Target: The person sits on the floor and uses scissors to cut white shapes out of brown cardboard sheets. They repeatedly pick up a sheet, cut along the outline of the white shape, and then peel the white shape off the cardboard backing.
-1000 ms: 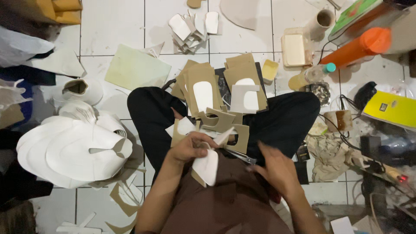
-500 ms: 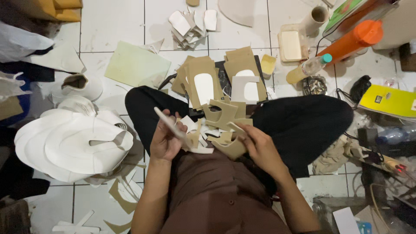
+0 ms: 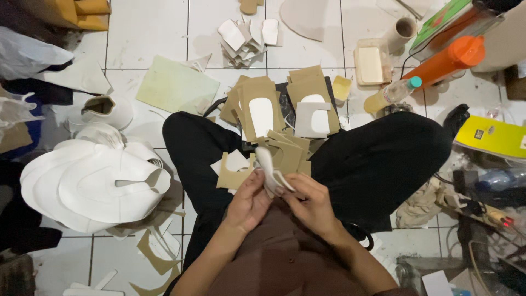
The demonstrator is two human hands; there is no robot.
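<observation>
white sheet stack [image 3: 93, 183]: lies on the floor at the person's left, just beside the knee — its curled rim marks the near edge on that side.
green sheet [image 3: 176, 87]: flat on the tiles beyond the left knee, apart from both hands.
left hand [image 3: 249, 200]: fingers closed on the lower end of the white cutout piece [image 3: 269, 169], thumb on top; a light pinch looks best, since a thin piece like this would likely crease under a hard squeeze.
white cutout piece: held upright over the lap between both hands, just in front of the loose brown card frames [image 3: 282, 148].
right hand [image 3: 309, 203]: fingertips pinch the piece's lower edge from the other side; working close to the body should keep it steady.
brown card stack [image 3: 274, 101]: on the floor past the shins — forward reach is crowded.
orange bottle [image 3: 446, 61]: far right, well apart.
open room: mostly the lap itself; bare tile shows only ahead, near the small white offcuts [image 3: 246, 34].
</observation>
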